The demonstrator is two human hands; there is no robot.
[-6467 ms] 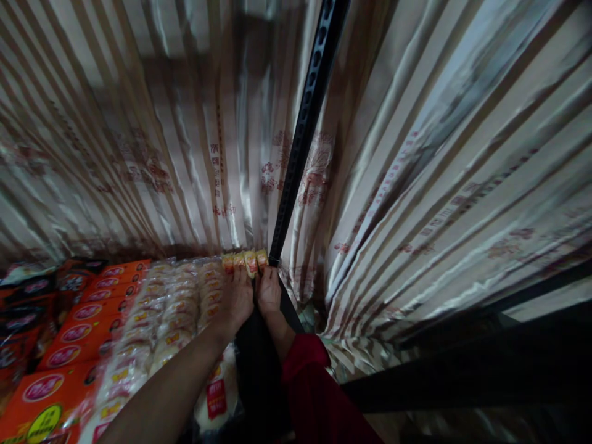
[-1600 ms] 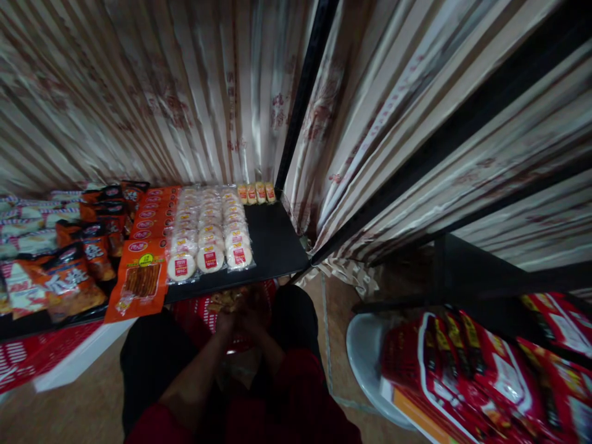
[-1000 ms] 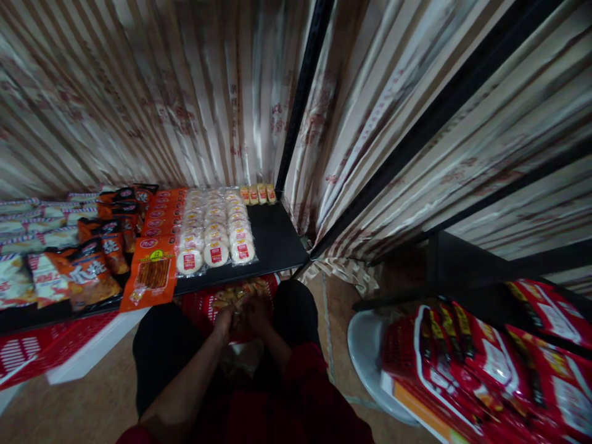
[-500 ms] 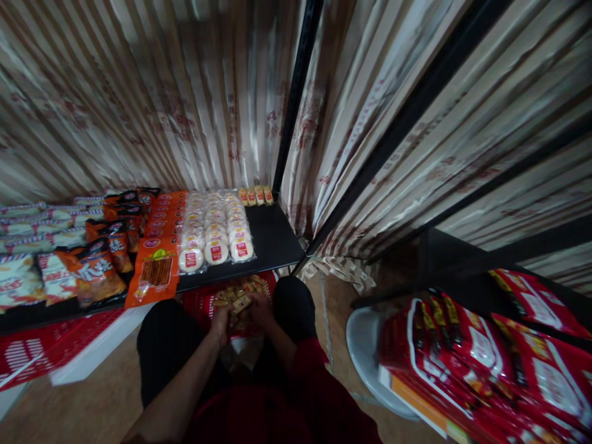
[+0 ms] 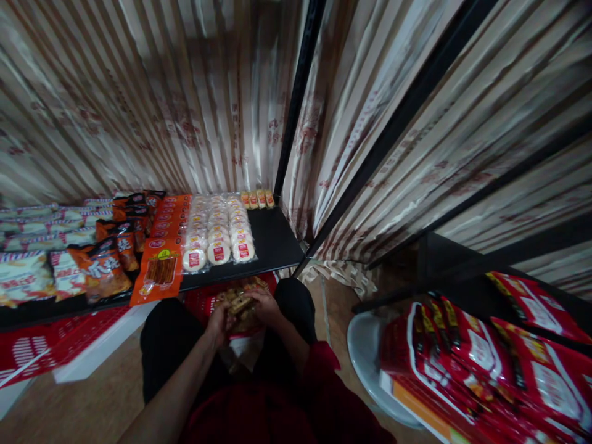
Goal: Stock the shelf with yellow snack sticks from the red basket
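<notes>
Between my knees sits a red basket (image 5: 197, 302) with a pile of small yellowish wrapped snack packs (image 5: 240, 303) in it. My left hand (image 5: 219, 322) is closed around packs at the pile's left side. From the right, my right hand (image 5: 266, 306) curls its fingers over packs on the top. Exactly which packs each hand grips is hard to make out in the dim light. Beyond the hands is a black shelf (image 5: 275, 240), where a short row of similar yellow packs (image 5: 258, 199) stands at the back corner. Round white crackers (image 5: 219, 251) in clear wrap lie beside it in columns.
Orange snack strips (image 5: 160, 274), orange bags (image 5: 105, 271) and white bags (image 5: 25, 274) fill the shelf's left. Black posts (image 5: 296, 105) rise before pleated curtains (image 5: 194, 92). A grey plastic stool (image 5: 361, 345) and red snack bags (image 5: 481, 348) are at right.
My right hand has shifted up over the packs, and both hands have turned slightly around them. The view has moved a little, so the shelf goods appear further right.
</notes>
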